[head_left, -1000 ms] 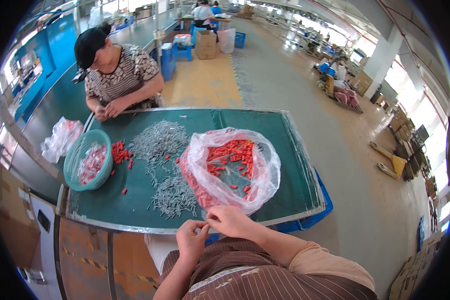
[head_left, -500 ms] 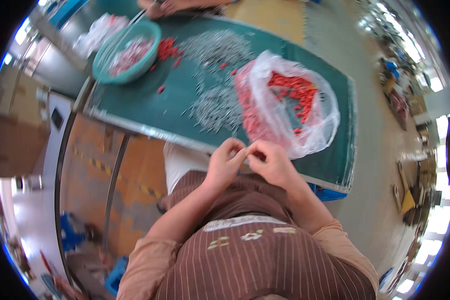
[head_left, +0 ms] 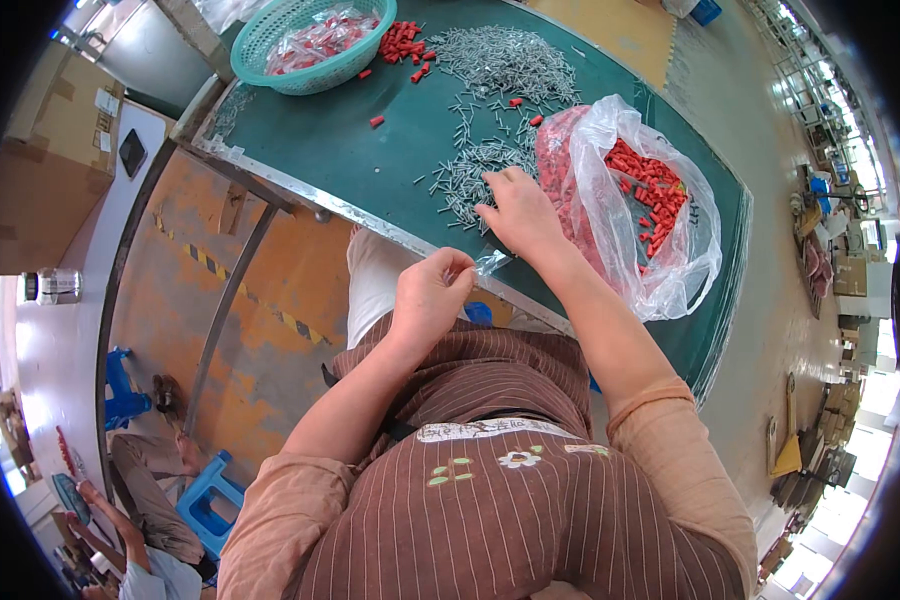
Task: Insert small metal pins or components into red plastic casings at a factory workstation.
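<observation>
My left hand (head_left: 432,300) is closed near the table's front edge, pinching a small clear plastic bag (head_left: 491,262) between thumb and fingers. Above the nearer pile of grey metal screws (head_left: 467,190), my right hand (head_left: 523,214) has its thumb and fingers apart. I see nothing held in it, though its palm side is hidden. Just right of this hand stands a large clear plastic sack (head_left: 625,125), its mouth spread wide, with many small red plastic plugs (head_left: 660,190) inside. A second, larger heap of screws (head_left: 510,60) lies farther back.
A turquoise basket (head_left: 315,75) with red-filled clear packets stands at the table's far left, beside loose red plugs (head_left: 402,43). The green table (head_left: 320,150) has a pale front edge. Left are a cardboard box (head_left: 55,165), a phone (head_left: 132,152) and a seated person (head_left: 160,490).
My right hand has left my left hand and moved forward to the nearer screw pile. The left hand has shifted slightly left, and the clear bag now shows at its fingertips. My view has shifted.
</observation>
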Demonstrator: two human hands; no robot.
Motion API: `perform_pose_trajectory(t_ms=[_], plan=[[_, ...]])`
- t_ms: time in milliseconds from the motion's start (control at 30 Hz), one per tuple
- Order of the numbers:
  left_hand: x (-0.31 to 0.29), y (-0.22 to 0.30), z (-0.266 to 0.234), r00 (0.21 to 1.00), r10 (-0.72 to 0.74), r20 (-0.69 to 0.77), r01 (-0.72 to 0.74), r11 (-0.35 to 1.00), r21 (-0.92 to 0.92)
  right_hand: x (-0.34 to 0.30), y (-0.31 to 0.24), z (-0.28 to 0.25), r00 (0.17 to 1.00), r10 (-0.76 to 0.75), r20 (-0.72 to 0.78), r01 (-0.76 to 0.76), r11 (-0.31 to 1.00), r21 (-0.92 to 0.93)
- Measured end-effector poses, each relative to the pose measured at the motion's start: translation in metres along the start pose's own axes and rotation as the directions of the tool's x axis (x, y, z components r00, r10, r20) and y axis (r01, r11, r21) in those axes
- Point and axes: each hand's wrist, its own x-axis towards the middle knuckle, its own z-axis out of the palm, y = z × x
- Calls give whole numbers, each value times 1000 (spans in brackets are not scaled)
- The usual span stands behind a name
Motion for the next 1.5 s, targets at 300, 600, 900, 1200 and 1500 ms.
perform_pose_trajectory(t_ms=[300,600,900,1200,1500], plan=[[8,-8,-3,1000,-6,-19,4,994,-109,30,23,16,993,32,110,-25,998,-63],[24,1,-9,999,18,-51,-19,999,-27,29,49,-13,847,422,322,-531,688,495],[57,28,-1,999,3,-32,1,993,118,-2,1,-71,822,365,437,-518,159,841],[62,51,18,997,52,51,-60,984,166,-34,-8,-64,965,257,43,-225,738,637],[60,54,23,991,-57,118,58,998,-1,-44,-7,-79,982,188,31,-175,830,529]])
